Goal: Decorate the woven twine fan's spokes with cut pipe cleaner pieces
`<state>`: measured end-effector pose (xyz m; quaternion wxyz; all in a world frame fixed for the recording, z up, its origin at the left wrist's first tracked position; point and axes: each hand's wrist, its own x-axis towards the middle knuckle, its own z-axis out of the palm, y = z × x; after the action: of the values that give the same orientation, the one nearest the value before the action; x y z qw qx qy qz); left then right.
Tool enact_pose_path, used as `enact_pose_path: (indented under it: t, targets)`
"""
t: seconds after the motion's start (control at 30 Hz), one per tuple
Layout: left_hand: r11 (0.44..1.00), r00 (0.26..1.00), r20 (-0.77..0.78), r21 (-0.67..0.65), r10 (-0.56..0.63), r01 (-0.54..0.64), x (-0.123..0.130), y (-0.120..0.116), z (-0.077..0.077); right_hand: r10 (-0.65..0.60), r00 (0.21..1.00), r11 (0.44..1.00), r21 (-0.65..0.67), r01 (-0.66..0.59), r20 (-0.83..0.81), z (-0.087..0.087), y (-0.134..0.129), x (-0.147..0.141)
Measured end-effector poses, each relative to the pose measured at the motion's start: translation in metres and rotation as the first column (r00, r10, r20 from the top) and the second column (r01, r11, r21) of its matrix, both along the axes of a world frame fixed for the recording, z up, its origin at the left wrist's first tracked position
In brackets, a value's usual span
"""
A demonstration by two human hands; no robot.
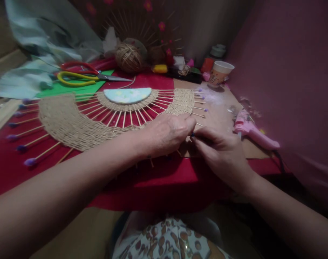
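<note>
A half-round fan of thin sticks woven with tan twine [72, 126] lies on the red cloth. Purple and blue pom-poms [31, 162] tip many of its sticks, and a pale blue patterned half-circle [127, 95] covers its centre. Over the fan's lower right edge, my left hand [169, 131] is closed with its fingers curled on the fan; the sticks beneath it are hidden. Close beside it, my right hand [224, 149] pinches a small dark blue pom-pom [192, 135] between thumb and fingertips, near the stick ends.
Scissors [99, 76] with red and yellow handles lie on green sheeting [72, 90] behind the fan. Further back sit a twine ball [128, 57] and a paper cup [220, 73]. A pink glue gun [254, 131] rests on cardboard [215, 104] at the right, beside a pink wall.
</note>
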<state>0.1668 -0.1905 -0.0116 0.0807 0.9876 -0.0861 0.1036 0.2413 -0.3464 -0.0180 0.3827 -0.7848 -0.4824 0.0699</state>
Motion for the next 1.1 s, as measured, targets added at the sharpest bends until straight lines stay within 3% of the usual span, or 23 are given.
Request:
enact_pose_path:
  t: [0.07, 0.13, 0.23, 0.33, 0.47, 0.57, 0.6, 0.67, 0.73, 0.8, 0.93, 1.1]
  targets:
    - [1.0, 0.999, -0.031, 0.015, 0.007, -0.007, 0.0, -0.001, 0.001, 0.066, 0.95, 0.997, -0.049, -0.054, 0.304, -0.003, -0.001, 0.004]
    - [0.999, 0.999, -0.054, 0.04, 0.003, -0.001, 0.001, -0.002, 0.0, 0.146, 0.855, 0.985, -0.152, -0.079, 0.498, -0.005, -0.001, 0.008]
    - [0.998, 0.999, -0.044, 0.062, -0.011, 0.014, 0.002, 0.0, -0.002, 0.234, 0.765, 0.96, -0.265, -0.085, 0.6, -0.006, -0.001, 0.015]
    - [0.999, 0.999, -0.03, 0.044, -0.028, 0.029, 0.004, 0.003, -0.004, 0.272, 0.775, 0.952, -0.279, -0.128, 0.571, -0.006, -0.001, 0.019]
    - [0.999, 0.999, -0.017, 0.002, -0.051, 0.051, 0.004, 0.006, -0.004, 0.184, 0.906, 0.978, -0.163, -0.13, 0.381, -0.003, -0.002, 0.02]
    - [0.999, 0.998, -0.041, -0.018, -0.045, 0.044, 0.002, 0.005, -0.003, 0.133, 0.989, 0.982, -0.125, -0.14, -0.063, 0.002, -0.001, 0.02]
    - [0.999, 0.998, -0.047, -0.024, -0.035, 0.034, 0.001, 0.005, -0.003, 0.111, 0.958, 0.981, -0.125, -0.148, -0.266, 0.004, 0.0, 0.02]
    - [0.999, 0.999, -0.043, -0.034, -0.016, 0.015, 0.0, 0.004, -0.003, 0.04, 0.789, 0.983, -0.118, -0.142, -0.614, 0.006, 0.003, 0.021]
    - [0.999, 0.999, -0.029, -0.05, -0.014, 0.012, -0.001, 0.004, -0.003, -0.011, 0.613, 0.988, -0.104, -0.116, -0.79, 0.007, 0.007, 0.022]
    - [0.997, 1.0, -0.02, -0.073, -0.024, 0.023, -0.001, 0.005, -0.004, -0.02, 0.516, 0.992, -0.082, -0.098, -0.856, 0.007, 0.011, 0.023]
    - [0.993, 0.998, -0.028, -0.105, -0.049, 0.046, -0.001, 0.006, -0.003, -0.019, 0.448, 0.993, -0.071, -0.098, -0.894, 0.008, 0.015, 0.023]
    - [0.989, 0.995, -0.028, -0.117, -0.099, 0.095, 0.0, 0.008, -0.002, -0.037, 0.462, 0.99, -0.095, -0.104, -0.886, 0.009, 0.014, 0.024]
